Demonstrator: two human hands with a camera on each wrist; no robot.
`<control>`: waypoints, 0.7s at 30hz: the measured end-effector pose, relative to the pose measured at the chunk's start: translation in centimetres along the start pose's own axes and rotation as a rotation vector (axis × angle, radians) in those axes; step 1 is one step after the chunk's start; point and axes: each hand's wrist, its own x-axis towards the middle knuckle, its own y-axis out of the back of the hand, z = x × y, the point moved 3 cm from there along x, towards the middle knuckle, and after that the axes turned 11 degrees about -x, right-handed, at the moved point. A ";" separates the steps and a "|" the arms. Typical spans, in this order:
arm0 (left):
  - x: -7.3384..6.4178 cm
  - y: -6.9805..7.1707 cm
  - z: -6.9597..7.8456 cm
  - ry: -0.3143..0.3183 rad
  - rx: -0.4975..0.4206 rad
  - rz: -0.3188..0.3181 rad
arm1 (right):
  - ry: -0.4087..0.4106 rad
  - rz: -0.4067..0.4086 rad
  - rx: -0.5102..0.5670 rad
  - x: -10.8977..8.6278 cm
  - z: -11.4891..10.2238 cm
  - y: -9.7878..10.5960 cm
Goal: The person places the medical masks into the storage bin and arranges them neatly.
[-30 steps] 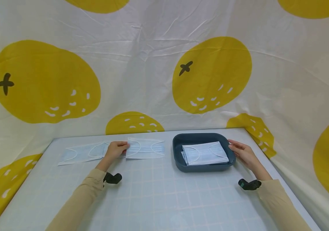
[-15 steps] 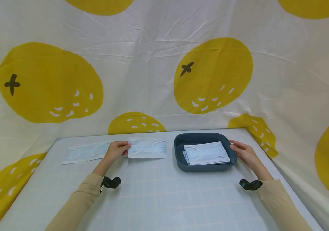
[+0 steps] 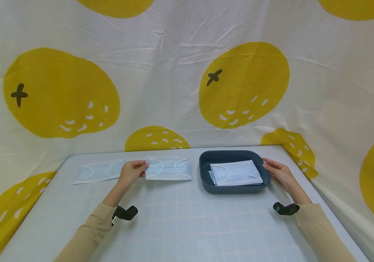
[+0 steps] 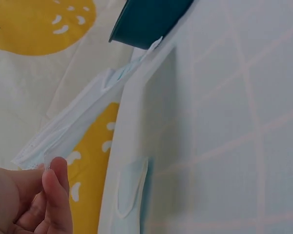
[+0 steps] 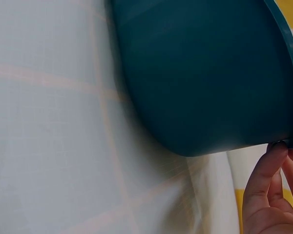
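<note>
Between thumb and fingertips, my left hand pinches the left end of a pale blue pleated face mask. The left wrist view shows this mask stretching out above the table, its far end overlapping the tray's side. Left of that hand, another face mask with white ear loops lies flat, its right end partly hidden by the hand. My right hand holds the rim of a dark blue-green tray at its right end. Inside the tray rests a small pile of face masks.
A light table with a faint grid pattern spreads in front of both hands. Behind it hangs a white curtain printed with large yellow fruit, reaching down along the table's left and right sides. Each wrist carries a small black camera.
The head view has shifted slightly, so the scene sits a little further right. My left hand keeps its pinch on the face mask, and my right hand stays at the tray's rim.
</note>
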 end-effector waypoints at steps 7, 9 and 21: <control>-0.2 0.3 0.7 0.010 0.011 0.028 | 0.000 0.002 0.017 -0.1 0.0 0.1; -0.4 0.2 1.0 0.015 0.014 0.028 | 0.001 -0.002 0.023 -0.1 0.1 0.1; -1.1 -1.2 3.3 0.043 -0.087 0.031 | 0.027 -0.021 0.022 -0.1 -0.1 0.0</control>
